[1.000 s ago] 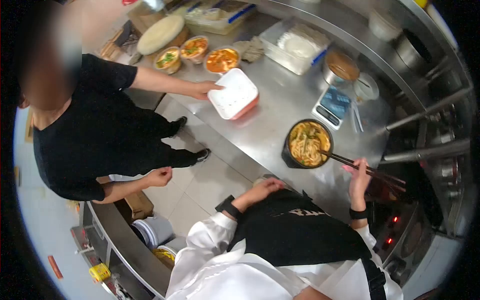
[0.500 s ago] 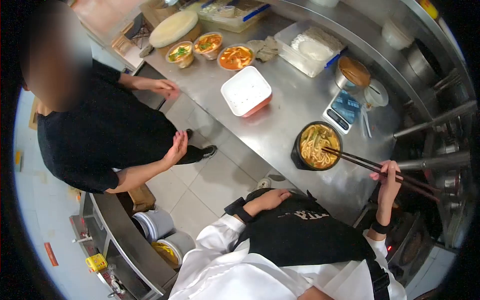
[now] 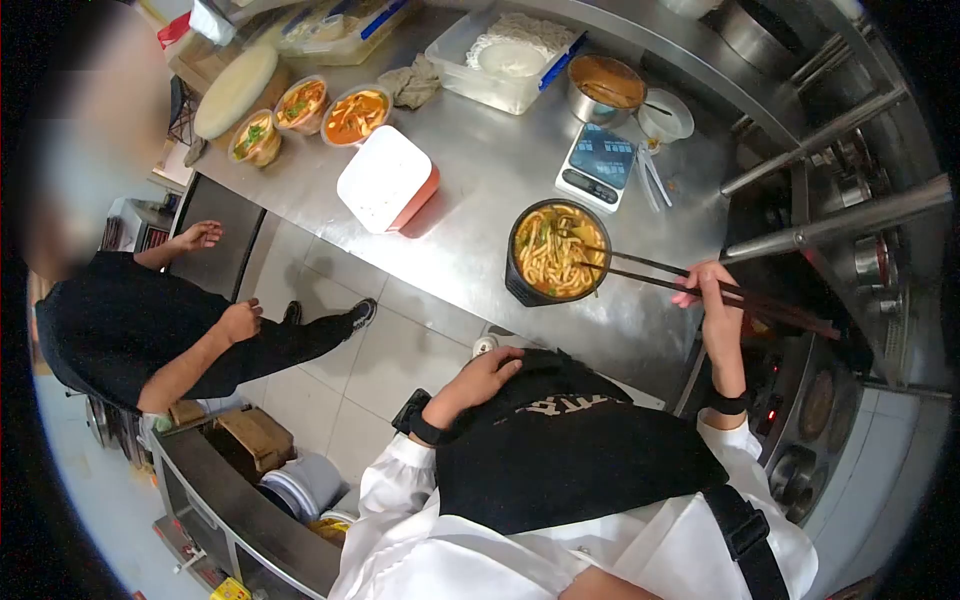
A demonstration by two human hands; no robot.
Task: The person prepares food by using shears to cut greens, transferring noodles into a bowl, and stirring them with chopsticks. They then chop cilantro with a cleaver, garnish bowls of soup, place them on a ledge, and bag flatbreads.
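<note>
A black bowl of noodles in orange-brown broth (image 3: 558,252) stands near the front edge of the steel counter (image 3: 470,270). My right hand (image 3: 714,303) is closed round a pair of long dark chopsticks (image 3: 650,274), whose tips are in the noodles. My left hand (image 3: 480,382) rests on my black apron (image 3: 570,440), apart from the bowl, with its fingers extended and nothing seen in it. Behind the bowl lies a white digital scale (image 3: 597,168). To the left of the bowl sits a white and red container (image 3: 385,178).
Bowls of red soup (image 3: 356,116) stand at the back left beside a grey cloth (image 3: 410,82). A clear tub (image 3: 500,70), a metal pot (image 3: 605,88) and a small plastic tub (image 3: 666,116) line the back. A person in black (image 3: 140,320) stands at the left.
The view has turned, so the counter things appear further left. The other person has shifted left and lowered their hands. My right hand still holds the chopsticks in the noodles.
</note>
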